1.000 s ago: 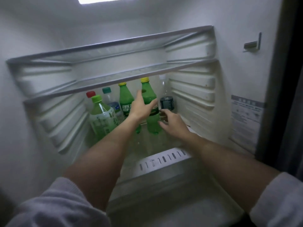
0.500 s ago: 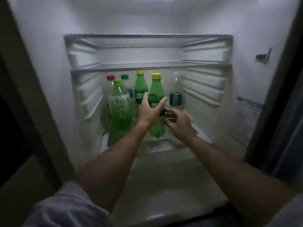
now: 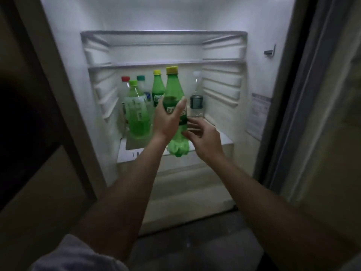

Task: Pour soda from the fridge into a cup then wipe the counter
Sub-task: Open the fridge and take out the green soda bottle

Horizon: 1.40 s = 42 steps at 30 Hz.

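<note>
One green soda bottle (image 3: 173, 87) held upright at the mouth of the fridge (image 3: 222, 89).
Left hand (image 3: 167, 122) wraps the label band at mid-body; right hand (image 3: 205, 139) hovers slack-fingered, holding nothing, at the bottle's four o'clock. Other bottles (image 3: 136, 114) stand at its ten o'clock. Likely weighty if full, thin-walled and probably cold-slick, so the labelled waist seems the surest hold.

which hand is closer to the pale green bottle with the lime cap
Left: left hand is just right of that bottle; right hand farther right, beyond the green soda bottle.
</note>
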Each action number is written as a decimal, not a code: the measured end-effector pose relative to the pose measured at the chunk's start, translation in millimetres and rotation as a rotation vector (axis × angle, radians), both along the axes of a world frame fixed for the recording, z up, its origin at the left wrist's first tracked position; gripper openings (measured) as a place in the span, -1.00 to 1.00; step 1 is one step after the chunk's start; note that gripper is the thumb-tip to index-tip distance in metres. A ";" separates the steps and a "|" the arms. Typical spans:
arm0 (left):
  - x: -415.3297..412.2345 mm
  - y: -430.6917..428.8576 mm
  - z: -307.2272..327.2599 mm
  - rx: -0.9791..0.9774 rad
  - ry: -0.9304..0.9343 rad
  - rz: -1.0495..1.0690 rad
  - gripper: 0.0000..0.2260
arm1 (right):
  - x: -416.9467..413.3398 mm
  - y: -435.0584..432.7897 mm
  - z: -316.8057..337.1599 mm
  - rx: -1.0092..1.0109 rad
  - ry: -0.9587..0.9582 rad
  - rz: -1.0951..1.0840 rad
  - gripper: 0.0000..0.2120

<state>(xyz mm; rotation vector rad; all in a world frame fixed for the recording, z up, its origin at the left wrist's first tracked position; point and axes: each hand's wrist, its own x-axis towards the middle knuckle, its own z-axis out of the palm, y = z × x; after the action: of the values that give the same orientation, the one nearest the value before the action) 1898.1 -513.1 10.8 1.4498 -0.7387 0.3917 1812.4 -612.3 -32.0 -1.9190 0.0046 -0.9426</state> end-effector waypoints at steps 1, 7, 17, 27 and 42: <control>-11.7 6.8 0.5 0.009 -0.017 -0.006 -0.70 | -9.0 3.6 -1.5 0.001 -0.002 0.029 -0.61; -92.7 38.1 -13.2 -0.006 -0.004 0.029 -0.59 | -82.9 26.4 -31.2 0.054 -0.064 0.184 -0.58; -238.6 65.0 -25.8 -0.040 0.029 0.041 -0.65 | -212.4 37.7 -51.8 0.035 -0.177 0.364 -0.61; -354.6 70.9 -11.9 -0.115 0.046 0.017 -0.70 | -324.1 43.0 -29.8 0.052 -0.149 0.324 -0.59; -534.9 7.2 -44.9 -0.131 0.164 -0.395 -0.69 | -554.3 12.8 -48.3 0.133 -0.011 -0.042 -0.64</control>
<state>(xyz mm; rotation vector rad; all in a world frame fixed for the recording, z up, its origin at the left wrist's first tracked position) 1363.2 -505.8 -34.1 1.1637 -0.8281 0.0157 1258.1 -599.5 -80.2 -1.7972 0.0995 -0.9574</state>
